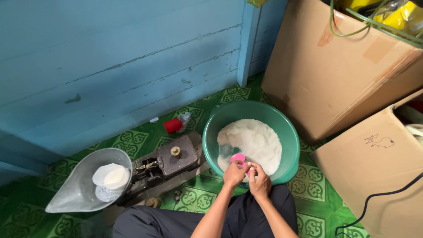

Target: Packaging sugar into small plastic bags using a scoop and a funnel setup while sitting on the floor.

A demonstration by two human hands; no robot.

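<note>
Nearest: lap in dark grey trousers [185, 222], person seated on the green patterned floor tiles [132, 141].

2 bare forearms run forward from the lap. Left hand [235, 172] and right hand [261, 180] meet at the near rim of the basin, fingers curled shut together around a small pink plastic scoop [239, 158]; the scoop's pink bowl shows above the left hand's knuckles, over the white grain.

1 round green plastic basin [211, 132], on the floor just ahead of the knees, holding a heap of white granular stuff [255, 139], bare green bottom showing at the near left.

1 dark metal balance scale [169, 161], left of the basin, with a brass weight [176, 151] on its platform.

1 grey metal scale pan [75, 189], far left, holding a clear bag of white grain [112, 176].

1 small red object [172, 125] by the wall.

2 brown cardboard boxes [326, 79], right.

Farthest: pale blue plank wall [110, 57].
</note>
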